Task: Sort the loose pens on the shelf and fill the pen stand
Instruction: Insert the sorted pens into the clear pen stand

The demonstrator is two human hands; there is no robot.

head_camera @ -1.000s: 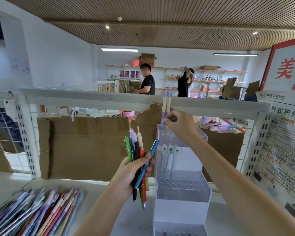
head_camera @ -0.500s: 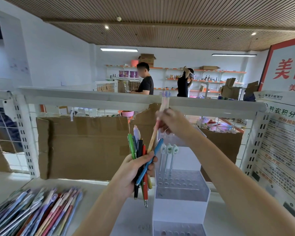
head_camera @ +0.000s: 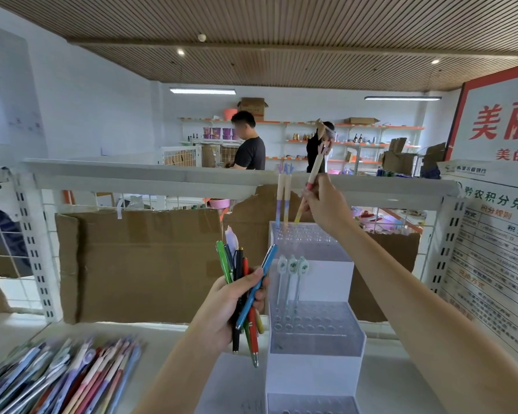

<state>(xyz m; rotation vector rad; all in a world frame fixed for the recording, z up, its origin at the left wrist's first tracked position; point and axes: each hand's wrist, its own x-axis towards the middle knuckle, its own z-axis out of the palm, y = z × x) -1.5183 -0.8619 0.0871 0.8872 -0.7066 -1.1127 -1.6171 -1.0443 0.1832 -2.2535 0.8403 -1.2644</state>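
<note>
A white tiered pen stand [head_camera: 314, 366] stands on the shelf at centre right. Two pastel pens [head_camera: 283, 201] stand upright in its top tier, and three white-capped pens [head_camera: 292, 279] in the middle tier. My right hand [head_camera: 326, 204] grips a pink-and-cream pen [head_camera: 315, 171], tilted, its tip just above the top tier's holes beside the two pastel pens. My left hand [head_camera: 231, 306] holds a bunch of pens [head_camera: 245, 291] to the left of the stand: green, black, red, blue and a pale one. A pile of loose pens [head_camera: 57, 375] lies at the lower left.
Brown cardboard [head_camera: 138, 264] lines the wire back of the white shelf [head_camera: 174, 342]. A white rail [head_camera: 162, 174] runs overhead. Printed posters [head_camera: 497, 249] hang at the right. Two people stand by far shelves in the background.
My right hand pulled the pink-and-cream pen out of my left hand's bunch and carried it up and right to the stand's top tier. The left hand's bunch stayed nearly still.
</note>
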